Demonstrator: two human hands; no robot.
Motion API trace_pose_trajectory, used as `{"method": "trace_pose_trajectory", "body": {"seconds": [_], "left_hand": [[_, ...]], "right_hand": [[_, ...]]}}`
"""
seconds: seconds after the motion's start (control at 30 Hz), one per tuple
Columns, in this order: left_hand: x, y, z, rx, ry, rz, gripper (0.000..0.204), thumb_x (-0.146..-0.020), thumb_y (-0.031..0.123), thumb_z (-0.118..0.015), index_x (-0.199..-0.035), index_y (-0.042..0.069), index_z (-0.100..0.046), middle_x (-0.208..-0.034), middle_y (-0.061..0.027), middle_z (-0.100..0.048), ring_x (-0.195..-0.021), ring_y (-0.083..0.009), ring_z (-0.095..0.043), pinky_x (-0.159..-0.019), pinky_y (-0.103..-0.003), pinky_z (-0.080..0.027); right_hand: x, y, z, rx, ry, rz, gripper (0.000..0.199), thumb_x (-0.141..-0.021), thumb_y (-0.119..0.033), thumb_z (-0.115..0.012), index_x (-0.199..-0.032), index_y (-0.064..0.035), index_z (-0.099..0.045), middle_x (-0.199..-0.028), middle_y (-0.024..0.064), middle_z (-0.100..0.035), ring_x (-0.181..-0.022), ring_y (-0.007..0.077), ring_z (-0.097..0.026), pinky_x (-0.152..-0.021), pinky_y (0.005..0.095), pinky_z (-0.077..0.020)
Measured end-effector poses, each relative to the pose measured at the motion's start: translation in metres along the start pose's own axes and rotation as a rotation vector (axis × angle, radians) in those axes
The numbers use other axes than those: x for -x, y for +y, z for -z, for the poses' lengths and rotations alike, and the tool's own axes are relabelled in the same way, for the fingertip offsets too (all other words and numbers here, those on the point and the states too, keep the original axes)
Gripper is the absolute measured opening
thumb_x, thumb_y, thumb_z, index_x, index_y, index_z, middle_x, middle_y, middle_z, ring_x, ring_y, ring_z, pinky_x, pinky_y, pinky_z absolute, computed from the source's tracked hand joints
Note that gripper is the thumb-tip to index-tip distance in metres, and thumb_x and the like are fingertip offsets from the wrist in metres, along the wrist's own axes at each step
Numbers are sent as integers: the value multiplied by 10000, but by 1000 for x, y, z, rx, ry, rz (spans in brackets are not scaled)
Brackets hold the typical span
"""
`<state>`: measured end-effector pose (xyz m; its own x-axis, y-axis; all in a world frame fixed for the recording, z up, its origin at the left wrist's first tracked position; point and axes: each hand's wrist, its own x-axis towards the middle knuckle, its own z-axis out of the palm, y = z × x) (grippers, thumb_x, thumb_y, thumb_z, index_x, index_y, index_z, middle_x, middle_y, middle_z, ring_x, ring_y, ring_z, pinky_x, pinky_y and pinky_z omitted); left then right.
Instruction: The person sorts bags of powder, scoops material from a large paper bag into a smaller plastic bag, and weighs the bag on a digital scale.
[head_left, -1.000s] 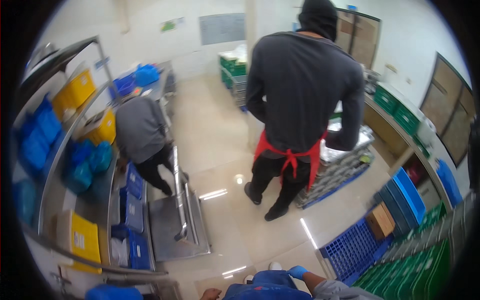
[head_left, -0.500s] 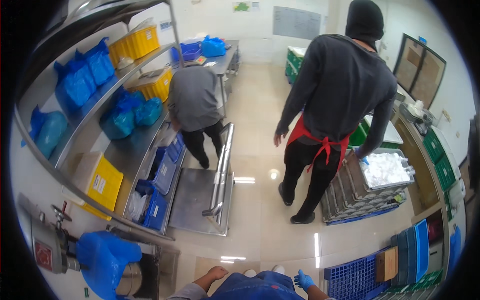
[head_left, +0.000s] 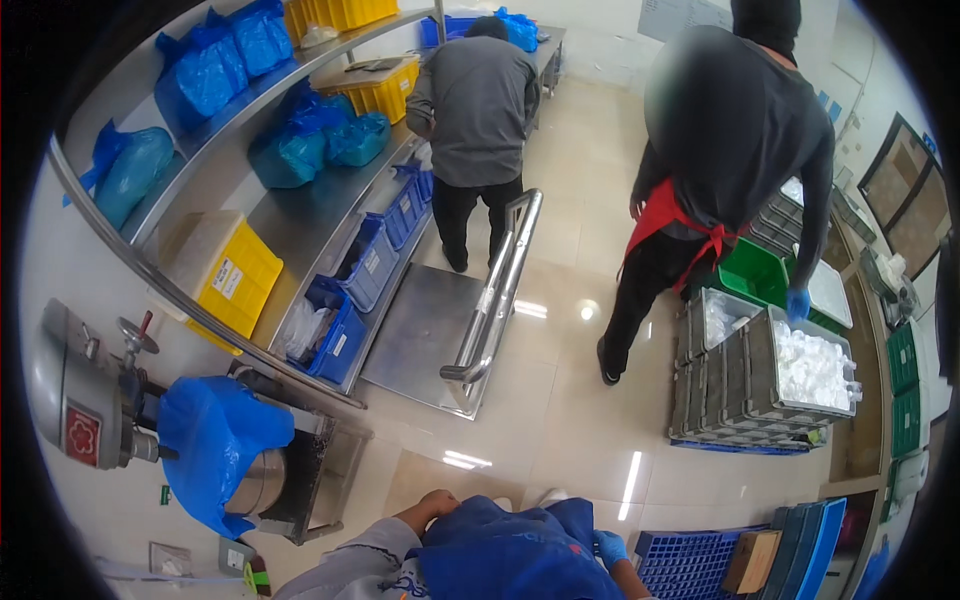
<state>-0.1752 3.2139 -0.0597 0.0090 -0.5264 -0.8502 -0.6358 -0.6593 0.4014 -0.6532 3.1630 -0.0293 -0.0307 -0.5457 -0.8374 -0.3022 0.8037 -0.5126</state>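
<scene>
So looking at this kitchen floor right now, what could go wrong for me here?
1. The floor is glossy with bright reflections, so it may be slippery underfoot.
2. The flat metal cart with its raised handle sits low in the aisle, a likely trip point.
3. Your left hand is bare and your right hand wears a blue glove, both low against the blue bundle, which could hide the blue crate beside you.

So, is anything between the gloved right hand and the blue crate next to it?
Nothing visible. The right hand lies against the blue cloth, with only a narrow open gap to the blue crate.
</scene>
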Motion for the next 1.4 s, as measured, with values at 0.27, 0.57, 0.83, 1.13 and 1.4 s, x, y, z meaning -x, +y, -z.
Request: {"method": "trace_pose_trajectory", "body": {"seconds": [0.27, 0.57, 0.83, 1.13, 1.4], "left_hand": [[-35, 62, 39, -122, -5, -10, 414, -800, 407, -618, -966, 45, -734, -975, -181, -706, -925, -317, -675, -853, -403, -508], [-102, 162, 89, 86, 89, -14, 411, -818, 400, -633, -1016, 50, -724, -906, -148, -719, -855, -294, -678, -804, -395, -515], [-179, 287, 178, 254, 108, 12, 306, -822, 330, -643, -913, 45, -705, -717, -56, -646, -609, -138, -582, -547, -293, -454], [-242, 409, 249, 153, 179, -152, 336, -819, 328, -668, -993, 45, -722, -873, -63, -703, -791, -166, -646, -722, -321, -500], [-323, 484, 375, -46, -19, -209, 302, -814, 314, -655, -922, 40, -722, -807, -66, -689, -718, -166, -648, -644, -327, -506]], "right_hand": [[-34, -10, 30, 201, -91, 19, 444, -878, -355, -601, -1086, 35, -645, -930, 153, -693, -740, 237, -650, -635, 354, -490], [-150, -99, 83, 467, -110, -45, 484, -896, -453, -543, -936, 6, -691, -927, 164, -699, -767, 275, -662, -723, 402, -515], [-233, -335, 128, 461, 68, 238, 504, -876, -455, -549, -1081, -16, -688, -1095, 191, -670, -1037, 335, -626, -918, 400, -471], [-291, -428, 144, 421, 127, 162, 518, -861, -462, -558, -1084, -14, -691, -1037, 188, -694, -985, 330, -652, -899, 394, -487], [-354, -406, 148, 501, 162, -156, 504, -887, -495, -518, -972, -39, -717, -954, 167, -708, -878, 281, -678, -822, 399, -502]]}}
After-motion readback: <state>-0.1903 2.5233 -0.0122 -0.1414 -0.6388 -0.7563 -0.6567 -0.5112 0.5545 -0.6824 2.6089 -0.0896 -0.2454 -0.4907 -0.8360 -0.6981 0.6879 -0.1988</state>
